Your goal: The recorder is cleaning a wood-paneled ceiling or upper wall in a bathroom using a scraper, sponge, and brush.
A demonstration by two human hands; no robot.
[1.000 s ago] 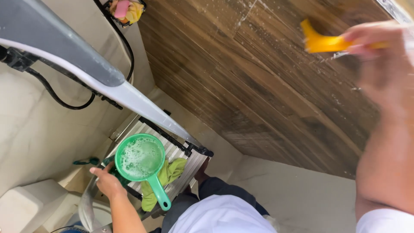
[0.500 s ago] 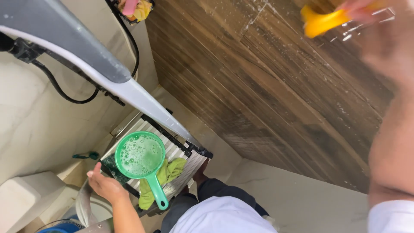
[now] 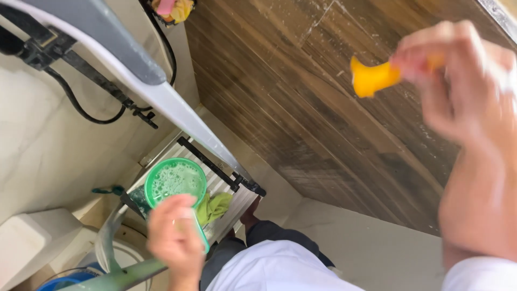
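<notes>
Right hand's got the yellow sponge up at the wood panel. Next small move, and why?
Probably press the yellow sponge onto the wood panel and wipe: the right hand holds it beside white streaks there, while the left hand is low by the green scoop of suds.

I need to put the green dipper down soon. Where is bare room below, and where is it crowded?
The slatted rack shows bare slats right of the green cloth. Its left half is crowded: the green dipper, and the left hand over the handle. The right hand holds a yellow sponge near the wooden wall.

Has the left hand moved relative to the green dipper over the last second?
Yes. The left hand has come up off the step ladder and now covers the handle of the green dipper; earlier it lay beside the dipper, lower left.
</notes>
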